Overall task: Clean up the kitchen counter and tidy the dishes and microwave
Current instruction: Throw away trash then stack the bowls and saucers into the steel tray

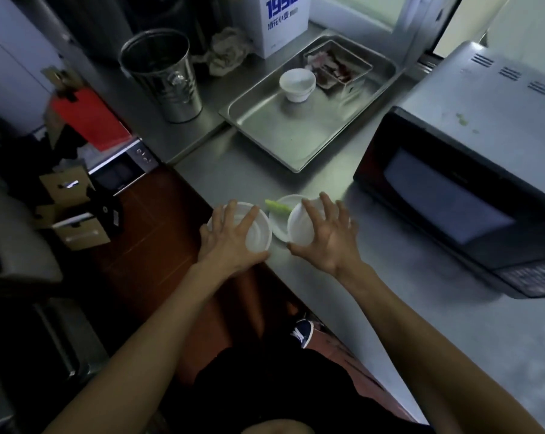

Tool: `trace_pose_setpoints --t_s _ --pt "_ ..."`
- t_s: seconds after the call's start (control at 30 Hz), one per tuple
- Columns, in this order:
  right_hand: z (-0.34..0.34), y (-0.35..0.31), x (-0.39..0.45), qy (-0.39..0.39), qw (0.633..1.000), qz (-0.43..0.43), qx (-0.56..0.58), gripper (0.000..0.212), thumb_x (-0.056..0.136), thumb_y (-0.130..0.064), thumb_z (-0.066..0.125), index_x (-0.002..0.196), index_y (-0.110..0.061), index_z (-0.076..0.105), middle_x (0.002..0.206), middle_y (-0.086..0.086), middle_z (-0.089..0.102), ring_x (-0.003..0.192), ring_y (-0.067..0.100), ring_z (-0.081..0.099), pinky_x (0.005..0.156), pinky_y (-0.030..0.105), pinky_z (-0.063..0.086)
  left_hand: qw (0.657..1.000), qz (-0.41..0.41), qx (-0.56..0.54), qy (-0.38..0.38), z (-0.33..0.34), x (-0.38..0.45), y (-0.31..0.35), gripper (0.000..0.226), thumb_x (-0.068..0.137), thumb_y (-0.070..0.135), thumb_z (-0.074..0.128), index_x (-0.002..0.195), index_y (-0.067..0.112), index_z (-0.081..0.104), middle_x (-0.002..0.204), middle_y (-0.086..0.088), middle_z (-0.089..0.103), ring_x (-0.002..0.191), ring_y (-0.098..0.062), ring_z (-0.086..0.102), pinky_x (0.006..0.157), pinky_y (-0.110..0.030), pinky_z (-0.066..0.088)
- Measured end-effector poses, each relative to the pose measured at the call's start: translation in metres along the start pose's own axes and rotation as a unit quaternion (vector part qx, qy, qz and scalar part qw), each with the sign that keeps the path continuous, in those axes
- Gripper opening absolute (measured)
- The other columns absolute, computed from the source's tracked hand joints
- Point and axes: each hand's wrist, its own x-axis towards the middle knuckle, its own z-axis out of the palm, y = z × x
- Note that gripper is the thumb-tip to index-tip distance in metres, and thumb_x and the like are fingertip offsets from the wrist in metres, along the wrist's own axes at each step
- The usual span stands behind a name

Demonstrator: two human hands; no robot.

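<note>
At the counter's front edge my left hand (230, 238) grips a white bowl (258, 231) turned bottom up, fingers spread over it and thumb under its rim. Beside it my right hand (326, 236) grips a second white bowl (299, 227), tilted on its side. Behind the two bowls lies a white plate (280, 208) with a green vegetable scrap (277, 206) on it. The black microwave (452, 195) stands at the right with its door closed.
A steel tray (296, 133) behind holds an upturned white bowl (297, 84) and a small container of scraps (337, 65). A tall steel cup (163, 75), crumpled paper (227, 50) and a white box (280, 23) stand at the back. The floor and boxes lie left.
</note>
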Motion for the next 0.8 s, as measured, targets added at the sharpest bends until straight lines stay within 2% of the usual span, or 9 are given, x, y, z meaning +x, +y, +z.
trace_pose_setpoints --t_s 0.23,0.43,0.5,0.67,0.8 --pt "-0.024 0.015 0.039 0.009 0.998 0.027 0.057 0.104 0.069 -0.074 0.066 0.153 -0.04 0.015 0.165 0.0 0.003 0.15 0.035 0.002 0.114 0.063 0.021 0.999 0.032 0.007 -0.008 -0.028 0.061 0.023 0.108 0.07 0.075 0.066 0.154 0.048 0.005 0.163 -0.003 -0.002 0.149 -0.033 -0.001 0.113 -0.061 0.021" --pt "-0.032 0.02 0.068 0.013 0.996 0.068 0.055 0.106 0.068 -0.082 0.06 0.154 -0.04 0.015 0.165 -0.003 0.002 0.149 0.033 0.004 0.111 0.066 0.022 0.997 0.072 0.035 -0.022 -0.041 0.124 0.029 0.109 0.07 0.079 0.062 0.155 0.047 0.001 0.165 -0.002 -0.007 0.151 -0.033 -0.004 0.114 -0.061 0.016" --pt "-0.032 0.017 0.08 0.009 0.996 0.077 0.049 0.105 0.069 -0.08 0.061 0.154 -0.04 0.014 0.165 -0.003 0.002 0.149 0.033 0.004 0.11 0.066 0.023 0.994 0.094 0.049 -0.019 -0.048 0.153 0.028 0.109 0.07 0.078 0.063 0.155 0.044 0.004 0.164 -0.005 -0.005 0.15 -0.034 -0.004 0.115 -0.062 0.017" --pt "-0.029 0.001 0.118 0.019 0.994 0.096 0.05 0.105 0.068 -0.074 0.066 0.153 -0.041 0.015 0.165 -0.002 0.003 0.148 0.035 0.005 0.106 0.069 0.025 0.99 0.134 0.032 0.015 -0.063 0.227 0.021 0.107 0.066 0.075 0.067 0.153 0.041 0.015 0.16 -0.008 0.009 0.145 -0.038 0.011 0.11 -0.063 0.027" --pt "-0.03 -0.009 0.155 0.029 0.986 0.16 0.034 0.103 0.068 -0.072 0.068 0.153 -0.041 0.018 0.166 -0.002 0.004 0.148 0.036 0.007 0.106 0.067 0.024 0.987 0.158 0.018 -0.016 -0.068 0.28 0.018 0.108 0.067 0.074 0.068 0.154 0.044 0.012 0.162 -0.006 0.005 0.148 -0.037 0.006 0.112 -0.062 0.021"
